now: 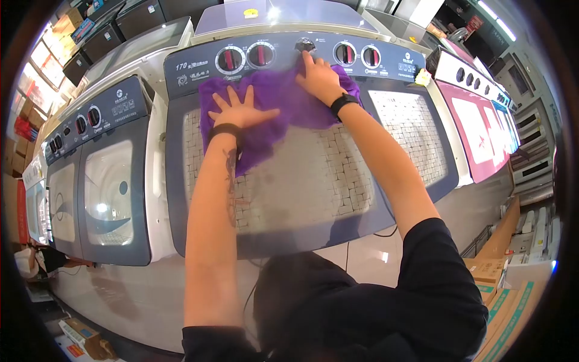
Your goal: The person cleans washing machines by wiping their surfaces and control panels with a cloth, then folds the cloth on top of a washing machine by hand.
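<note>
My left hand (233, 113) lies flat with its fingers spread on a purple cloth (268, 99). The cloth is rumpled over the upper lid of a twin-tub washing machine (289, 208), just below its control panel. My right hand (320, 78) rests on the cloth's right part, fingers stretched towards the panel. Its index fingertip is at the dark center knob (305, 44), which looks covered in crinkled film. A red-marked dial (261, 54) sits left of that knob, and another dial (345, 54) to the right.
A second twin-tub washer (114, 181) stands close on the left. On the right is a pink-lidded washer (473, 130). More machines line the back, including one with a purple-grey lid (289, 17). Cardboard boxes (506, 314) are stacked at the lower right.
</note>
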